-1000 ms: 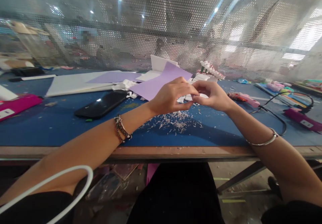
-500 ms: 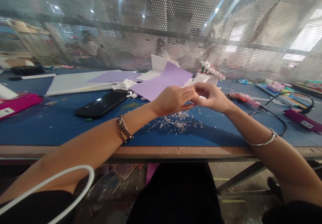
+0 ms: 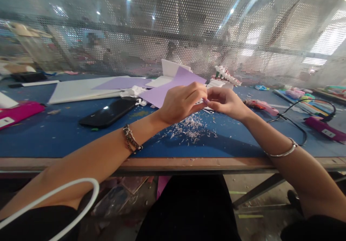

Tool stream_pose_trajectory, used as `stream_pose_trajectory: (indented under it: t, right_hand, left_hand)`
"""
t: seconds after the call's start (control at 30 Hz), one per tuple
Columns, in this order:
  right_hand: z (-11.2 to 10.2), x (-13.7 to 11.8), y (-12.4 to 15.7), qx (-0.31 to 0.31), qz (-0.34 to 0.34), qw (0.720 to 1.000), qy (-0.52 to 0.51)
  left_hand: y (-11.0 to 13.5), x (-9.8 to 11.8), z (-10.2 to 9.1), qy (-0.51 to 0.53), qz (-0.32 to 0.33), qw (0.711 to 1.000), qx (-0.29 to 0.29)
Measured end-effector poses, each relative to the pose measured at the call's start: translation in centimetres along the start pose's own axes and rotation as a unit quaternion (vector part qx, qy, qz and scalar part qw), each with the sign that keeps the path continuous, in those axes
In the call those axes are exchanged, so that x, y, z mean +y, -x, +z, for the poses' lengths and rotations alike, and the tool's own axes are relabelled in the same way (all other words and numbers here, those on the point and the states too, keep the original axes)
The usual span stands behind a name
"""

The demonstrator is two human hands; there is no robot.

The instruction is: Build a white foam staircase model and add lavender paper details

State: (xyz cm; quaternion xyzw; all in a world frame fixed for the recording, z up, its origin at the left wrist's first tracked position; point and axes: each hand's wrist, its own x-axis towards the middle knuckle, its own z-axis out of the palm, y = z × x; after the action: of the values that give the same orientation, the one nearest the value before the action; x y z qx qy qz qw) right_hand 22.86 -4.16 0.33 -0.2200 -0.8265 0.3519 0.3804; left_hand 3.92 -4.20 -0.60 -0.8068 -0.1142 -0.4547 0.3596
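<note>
My left hand (image 3: 183, 102) and my right hand (image 3: 226, 103) meet above the middle of the blue table. Their fingertips pinch a small purple piece (image 3: 205, 100), mostly hidden by the fingers; its exact kind cannot be made out. Both hands are closed. Just below them lies a scatter of fine pale shreds (image 3: 190, 129) on the tabletop. Behind my left hand a purple sheet (image 3: 173, 84), perhaps paper or thin foam, leans over white scraps.
A black phone (image 3: 109, 113) and crumpled white paper (image 3: 134, 91) lie left of the hands. White sheets (image 3: 81, 91) are stacked behind. To the right are a pink glue gun (image 3: 266, 107) with a black cord and a magenta object (image 3: 325, 129). A perforated metal screen (image 3: 129, 46) stands behind.
My left hand has turned and risen slightly, its fingers now more curled. A bit of purple has come into sight between the fingertips. My right hand has hardly moved.
</note>
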Motion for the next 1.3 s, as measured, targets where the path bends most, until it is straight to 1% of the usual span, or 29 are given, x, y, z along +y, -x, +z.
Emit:
stream_pose_trajectory:
  t: [0.2, 0.5, 0.6, 0.73, 0.83, 0.97, 1.13, 1.3]
  right_hand:
    - [0.2, 0.0, 0.0, 0.016, -0.002, 1.0, -0.001]
    - [0.6, -0.3, -0.2, 0.058, -0.015, 0.998, -0.019]
    - [0.4, -0.3, -0.1, 0.059, -0.015, 0.998, -0.012]
    - [0.1, 0.0, -0.1, 0.042, -0.003, 0.999, -0.012]
    - [0.1, 0.1, -0.1, 0.028, 0.01, 1.0, -0.01]
    - [0.0, 0.1, 0.0, 0.022, 0.01, 1.0, -0.003]
    - [-0.4, 0.1, -0.1, -0.01, 0.03, 0.999, 0.018]
    - [-0.7, 0.4, -0.1, -0.029, 0.041, 0.998, 0.023]
  left_hand:
    - [-0.1, 0.2, -0.3, -0.022, 0.002, 1.0, 0.007]
    - [-0.2, 0.4, -0.2, -0.011, -0.013, 1.0, 0.004]
    - [-0.3, 0.4, -0.2, -0.013, -0.009, 1.0, -0.004]
    - [-0.4, 0.2, -0.3, -0.01, 0.01, 1.0, -0.024]
    - [-0.3, 0.0, -0.4, 0.016, 0.021, 0.999, -0.043]
    - [-0.3, -0.3, -0.3, 0.084, 0.004, 0.994, -0.067]
    - [-0.2, -0.5, -0.2, 0.173, -0.01, 0.98, -0.098]
    - [0.0, -0.6, -0.1, 0.199, -0.016, 0.972, -0.123]
